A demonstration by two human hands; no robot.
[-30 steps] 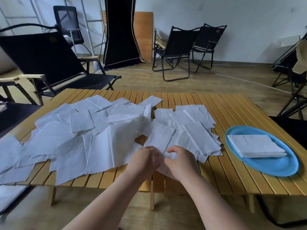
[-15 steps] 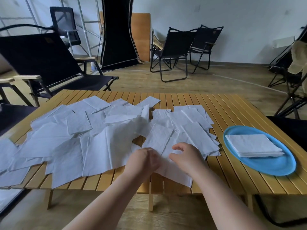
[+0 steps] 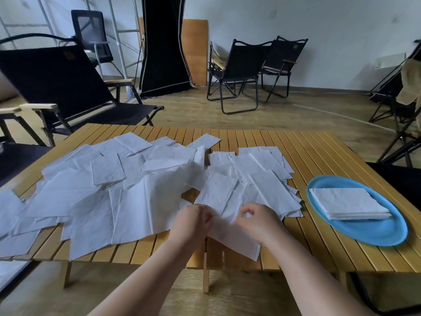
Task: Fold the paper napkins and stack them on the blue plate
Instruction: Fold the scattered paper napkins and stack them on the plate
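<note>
Several white paper napkins (image 3: 127,192) lie spread over the slatted wooden table (image 3: 319,151). One napkin (image 3: 234,238) lies at the near edge between my hands and hangs slightly over it. My left hand (image 3: 193,222) pinches its left part with curled fingers. My right hand (image 3: 259,222) holds its right part, fingers curled over the paper. A blue plate (image 3: 364,233) sits at the right of the table with a stack of folded napkins (image 3: 348,202) on it.
A black folding chair (image 3: 68,87) stands behind the table on the left, and two more (image 3: 250,67) stand at the back wall. Another dark chair (image 3: 401,179) is close to the table's right side. Bare table slats show beyond the napkins.
Both hands drew one napkin toward the near edge and moved slightly apart along it. My right hand shifted right and its fingers curled over the paper.
</note>
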